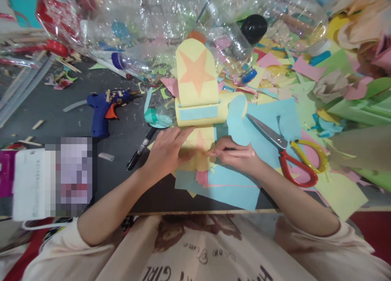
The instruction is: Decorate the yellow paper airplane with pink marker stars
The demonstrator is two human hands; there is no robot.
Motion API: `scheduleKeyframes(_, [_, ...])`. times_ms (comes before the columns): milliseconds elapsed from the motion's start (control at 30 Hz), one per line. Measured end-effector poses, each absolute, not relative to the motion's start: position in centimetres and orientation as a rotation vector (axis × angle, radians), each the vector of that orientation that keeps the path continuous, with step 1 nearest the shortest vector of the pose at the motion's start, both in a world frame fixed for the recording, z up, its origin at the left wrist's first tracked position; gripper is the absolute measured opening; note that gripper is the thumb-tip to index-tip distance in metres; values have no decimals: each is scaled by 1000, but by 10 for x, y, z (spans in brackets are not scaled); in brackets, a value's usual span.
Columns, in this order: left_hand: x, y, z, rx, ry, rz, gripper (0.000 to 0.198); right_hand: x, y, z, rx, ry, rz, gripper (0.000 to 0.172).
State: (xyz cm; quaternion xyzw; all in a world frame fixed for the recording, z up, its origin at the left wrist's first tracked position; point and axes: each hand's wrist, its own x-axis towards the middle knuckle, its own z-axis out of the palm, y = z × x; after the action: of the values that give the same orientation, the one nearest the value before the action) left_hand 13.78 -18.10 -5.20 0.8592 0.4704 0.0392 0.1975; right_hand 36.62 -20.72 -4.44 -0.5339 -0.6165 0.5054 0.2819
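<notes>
A small yellow paper piece with an orange star (200,140) lies in front of me on light blue sheets (235,191). My left hand (168,148) rests on its left side, fingers stretched out and thumb reaching across the paper. At its right side my right hand (236,154) is closed in a pinch, fingertips touching the star; whatever they grip is too small to make out. Just beyond stands a yellow paper form with a rounded, star-marked flap (197,73) and a blue strip (198,113). A curved light blue paper piece (238,122) leans at its right end.
Scissors (284,150) with red and yellow handles lie right of my right hand. Left are a blue glue gun (102,110), a black marker (140,150) and a white box (29,183). Clear plastic bottles (137,28) crowd the back; paper scraps (345,81) heap at right.
</notes>
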Motion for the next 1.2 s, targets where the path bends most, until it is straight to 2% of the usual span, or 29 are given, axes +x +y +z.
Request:
scheduleKeyframes(300, [140,-181,-50,2428,1329,104,48,360,-207,-46,-1567,-1362,1345,21])
scheduleKeyframes(667, [139,-181,-50,2427,1326,102,47,368,-208,-46,-1461,-1592,1351,32])
scheduleKeyframes(933, [140,-181,-49,2418,1330,91,49,364,-207,-45,-1486,-1342,1360,29])
scheduleKeyframes(1200, [140,-181,-50,2431,1329,86,50,364,-207,-46,-1470,-1434,1361,25])
